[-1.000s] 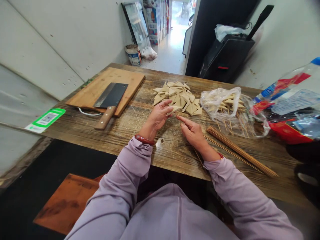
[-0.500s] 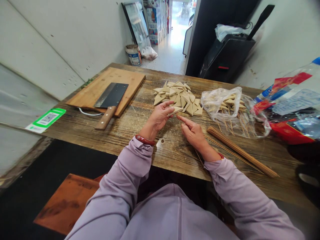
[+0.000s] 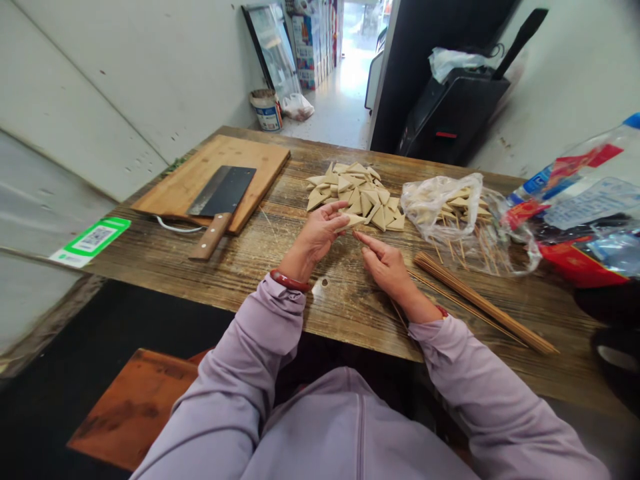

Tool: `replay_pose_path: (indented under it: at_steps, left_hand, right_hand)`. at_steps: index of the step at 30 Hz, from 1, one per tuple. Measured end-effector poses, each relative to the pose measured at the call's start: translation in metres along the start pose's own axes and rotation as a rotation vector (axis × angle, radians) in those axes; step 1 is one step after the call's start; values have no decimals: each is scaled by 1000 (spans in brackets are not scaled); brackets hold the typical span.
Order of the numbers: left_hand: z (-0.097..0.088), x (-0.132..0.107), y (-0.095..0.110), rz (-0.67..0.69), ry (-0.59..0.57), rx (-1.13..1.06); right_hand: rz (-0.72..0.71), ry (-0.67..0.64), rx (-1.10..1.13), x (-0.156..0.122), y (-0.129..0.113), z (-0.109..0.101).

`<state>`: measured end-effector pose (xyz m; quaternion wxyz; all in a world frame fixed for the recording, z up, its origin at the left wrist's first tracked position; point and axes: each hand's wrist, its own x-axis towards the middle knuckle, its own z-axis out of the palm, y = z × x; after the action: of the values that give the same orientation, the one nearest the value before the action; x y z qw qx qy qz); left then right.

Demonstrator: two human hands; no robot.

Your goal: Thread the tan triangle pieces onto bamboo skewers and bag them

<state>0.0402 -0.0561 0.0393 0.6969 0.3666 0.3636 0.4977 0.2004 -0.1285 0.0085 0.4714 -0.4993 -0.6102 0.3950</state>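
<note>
My left hand [image 3: 320, 233] pinches a beige triangular piece [image 3: 353, 221], which looks like dried tofu, between thumb and fingers. To the right of it, my right hand [image 3: 385, 263] is closed round a thin bamboo skewer [image 3: 399, 313]. The skewer's tip end shows at the forefinger, close to the triangle; whether they touch I cannot tell. Just beyond both hands lies a heap of similar triangles [image 3: 350, 183]. By my right wrist rests a bundle of skewers [image 3: 480, 300], with a few loose ones beside it. A clear plastic bag [image 3: 440, 190] holds triangles on skewers.
On the left, a cleaver [image 3: 225, 193] lies on a wooden cutting board [image 3: 270, 157], its handle over the board's near edge. A green-bordered code card [image 3: 95, 238] sits at the table's left edge. Plastic packaging with red and blue print [image 3: 580, 207] crowds the right side.
Hardly anything differs. Both hands keep their grips and positions, and the view has shifted very slightly.
</note>
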Motion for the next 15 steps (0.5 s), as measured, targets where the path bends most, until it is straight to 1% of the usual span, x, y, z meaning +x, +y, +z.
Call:
replay_pose_path:
  at_steps: [9, 15]
  left_hand:
    - [-4, 2, -5, 34, -34, 54]
    - [-4, 2, -9, 39, -43, 43]
  right_hand:
    - [-3, -9, 0, 1, 1, -1]
    - [-18, 28, -18, 1, 1, 0]
